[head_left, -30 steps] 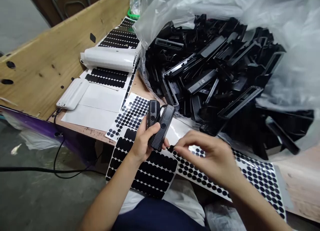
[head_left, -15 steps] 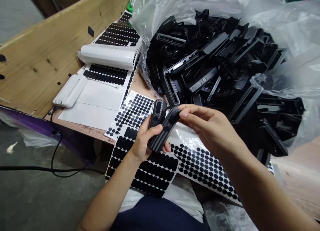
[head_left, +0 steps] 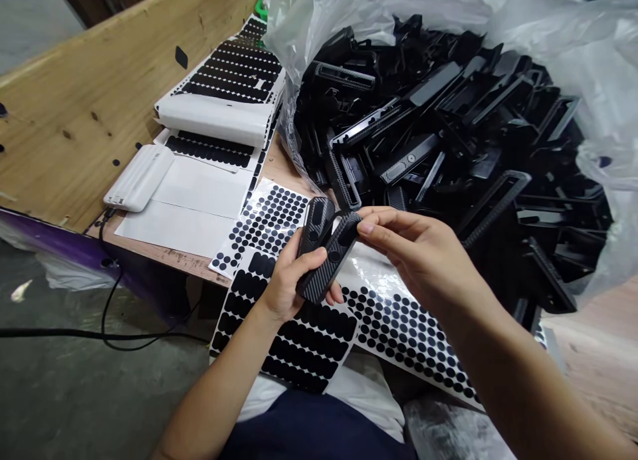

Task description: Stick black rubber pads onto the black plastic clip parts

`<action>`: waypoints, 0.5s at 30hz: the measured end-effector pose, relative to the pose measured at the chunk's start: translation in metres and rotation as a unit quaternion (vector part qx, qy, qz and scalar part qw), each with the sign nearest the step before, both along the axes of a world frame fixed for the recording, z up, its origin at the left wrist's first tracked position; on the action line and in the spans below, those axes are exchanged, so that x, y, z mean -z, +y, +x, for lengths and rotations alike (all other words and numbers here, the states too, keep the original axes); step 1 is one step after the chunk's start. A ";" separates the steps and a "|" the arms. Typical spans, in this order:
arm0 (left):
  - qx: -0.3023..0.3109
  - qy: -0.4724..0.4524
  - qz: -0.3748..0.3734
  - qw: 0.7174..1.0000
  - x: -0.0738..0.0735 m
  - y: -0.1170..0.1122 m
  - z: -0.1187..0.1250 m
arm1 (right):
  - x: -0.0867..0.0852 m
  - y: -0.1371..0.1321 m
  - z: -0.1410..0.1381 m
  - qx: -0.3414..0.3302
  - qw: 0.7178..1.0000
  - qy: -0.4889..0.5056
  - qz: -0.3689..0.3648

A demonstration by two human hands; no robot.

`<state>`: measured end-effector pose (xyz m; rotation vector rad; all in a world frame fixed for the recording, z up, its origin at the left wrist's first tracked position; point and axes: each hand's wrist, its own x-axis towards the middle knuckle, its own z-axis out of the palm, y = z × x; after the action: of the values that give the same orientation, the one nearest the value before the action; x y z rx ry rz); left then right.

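Note:
My left hand (head_left: 286,284) is closed around a black plastic part (head_left: 319,277) with a carbon-fibre pattern, its thumb across the front. Two long rounded bars lie side by side in this grip; whether they are one piece cannot be made out. Each bar bears a smooth black oval pad and a round one. At the upper end of the right-hand bar, my right hand (head_left: 403,240) pinches the edge between thumb and fingers, beside the oval pad. Below the hands lie a sheet of black oval stickers (head_left: 304,344) and a sheet of black dot stickers (head_left: 399,320).
A clear plastic bag (head_left: 543,31) full of similar black parts (head_left: 409,157) stands at the back right. A white power bank (head_left: 139,177) with a cable sits at the left, beside more sticker sheets (head_left: 226,68) and a wooden side board (head_left: 90,101).
The view has shifted slightly. The curled backing sheet at the back left sits lower and flatter. Both hands keep the same hold on the black part.

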<state>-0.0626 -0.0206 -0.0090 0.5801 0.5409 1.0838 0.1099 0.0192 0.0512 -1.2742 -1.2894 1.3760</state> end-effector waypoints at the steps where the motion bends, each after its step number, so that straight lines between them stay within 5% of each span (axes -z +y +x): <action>1: 0.000 0.001 0.000 1.000 0.000 0.000 0.000 | 0.000 0.000 0.000 -0.001 1.000 -0.005 0.002; 15: 0.001 0.012 0.004 1.000 0.000 -0.001 -0.001 | -0.006 0.000 0.001 -0.004 0.985 -0.143 0.099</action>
<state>-0.0631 -0.0219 -0.0089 0.6008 0.5574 1.0787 0.1105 0.0196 0.0571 -1.3617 -1.5857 1.0653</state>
